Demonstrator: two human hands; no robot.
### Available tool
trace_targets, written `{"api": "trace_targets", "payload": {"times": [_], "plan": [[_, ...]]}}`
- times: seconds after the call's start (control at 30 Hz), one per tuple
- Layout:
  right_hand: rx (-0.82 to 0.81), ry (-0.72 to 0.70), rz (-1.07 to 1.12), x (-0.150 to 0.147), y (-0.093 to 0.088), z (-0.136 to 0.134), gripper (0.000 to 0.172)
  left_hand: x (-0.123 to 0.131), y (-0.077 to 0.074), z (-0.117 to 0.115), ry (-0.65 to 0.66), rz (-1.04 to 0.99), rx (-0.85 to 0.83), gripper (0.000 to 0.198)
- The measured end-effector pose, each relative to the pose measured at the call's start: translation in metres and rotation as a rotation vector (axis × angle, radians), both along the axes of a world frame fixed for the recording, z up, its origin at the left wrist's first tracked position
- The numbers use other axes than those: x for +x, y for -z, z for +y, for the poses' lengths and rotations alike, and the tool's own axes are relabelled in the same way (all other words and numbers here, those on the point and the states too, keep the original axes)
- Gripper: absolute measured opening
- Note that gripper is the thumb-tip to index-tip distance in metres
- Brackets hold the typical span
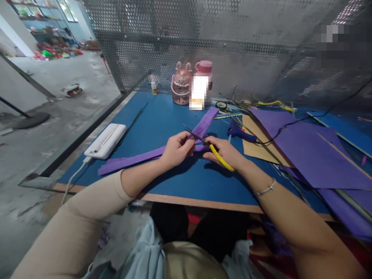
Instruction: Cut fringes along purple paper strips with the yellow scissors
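Observation:
My left hand is closed on a folded strip of purple paper, pinching it near the table's middle. In my right hand is a pair of yellow-handled scissors, with the dark blades pointing left across the strip at my left fingertips. Whether the blades are parted is too small to tell. Another long purple strip lies flat on the blue table, running leftward from under my left hand. Just beyond my right hand rests a blue glue gun.
A white power bank with a cable lies left, beside thin dark green stems. Purple sheets and brown card cover the right side. A pink bottle, green tape roll and small bottle stand behind.

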State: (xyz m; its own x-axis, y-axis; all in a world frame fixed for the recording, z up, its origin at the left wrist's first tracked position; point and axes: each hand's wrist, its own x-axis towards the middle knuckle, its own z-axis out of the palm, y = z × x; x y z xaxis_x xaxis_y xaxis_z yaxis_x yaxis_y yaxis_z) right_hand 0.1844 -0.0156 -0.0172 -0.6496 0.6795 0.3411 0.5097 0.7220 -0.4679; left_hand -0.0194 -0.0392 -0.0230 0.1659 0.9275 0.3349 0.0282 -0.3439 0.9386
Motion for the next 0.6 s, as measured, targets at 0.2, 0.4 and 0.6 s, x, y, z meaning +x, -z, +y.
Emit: {"api": "trace_targets", "payload": {"times": [0.2,0.4,0.6], "plan": [[-0.024,0.017,0.087,-0.0018,0.0025,-0.0013,0.033,0.0005,0.0014,-0.0016,0.017,-0.028,-0.03,0.02],[-0.038,0.037,0.116,-0.0016,0.0025,-0.0015,0.032,-0.002,0.0029,0.0006,0.013,0.003,-0.002,0.022],[-0.065,0.062,0.147,-0.0014,0.0045,-0.0003,0.035,-0.0037,0.0036,0.0011,0.015,0.001,-0.034,0.024]]}}
